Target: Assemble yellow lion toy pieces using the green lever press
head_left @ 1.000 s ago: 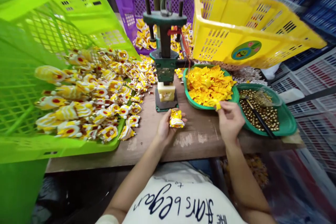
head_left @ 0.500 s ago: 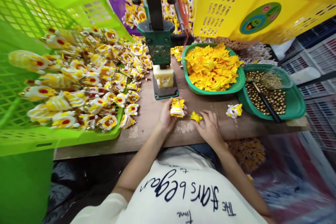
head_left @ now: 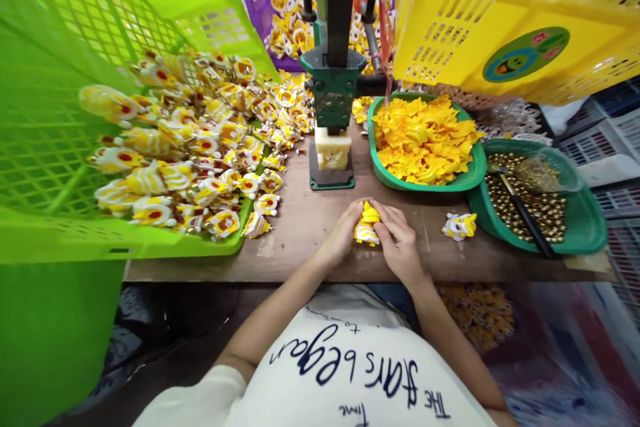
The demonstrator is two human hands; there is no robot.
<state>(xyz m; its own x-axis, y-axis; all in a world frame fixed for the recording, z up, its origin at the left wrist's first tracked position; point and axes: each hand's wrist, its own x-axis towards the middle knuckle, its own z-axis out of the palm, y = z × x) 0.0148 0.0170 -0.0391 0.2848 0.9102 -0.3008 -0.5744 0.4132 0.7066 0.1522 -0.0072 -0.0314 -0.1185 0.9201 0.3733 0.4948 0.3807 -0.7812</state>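
My left hand (head_left: 345, 238) is closed on the left side of a yellow-and-white striped plastic toy body (head_left: 367, 234), just above the wooden table. A small yellow plastic piece (head_left: 371, 212) sits against the top of that body. My right hand (head_left: 399, 240) grips the yellow piece and the body from the right, its fingertips meeting those of my left hand. Where the two parts join is partly hidden by my fingers. To the right lies a white-and-yellow toy head (head_left: 459, 226). Beyond my hands stands a green hand press (head_left: 332, 90) with a cream block (head_left: 333, 149) under its ram.
A green tray (head_left: 235, 230) of striped toy parts (head_left: 170, 177) covers the left. On the right are a basket (head_left: 425, 187) of yellow pieces (head_left: 425, 137) and a green bowl (head_left: 590, 217) of gold beads (head_left: 520, 203) with a black-handled spoon (head_left: 525, 217). A yellow crate (head_left: 450, 27) stands behind.
My right hand has picked the small yellow piece off the table and brought it to the toy body in my left hand. The two hands now meet. The camera view has shifted left.
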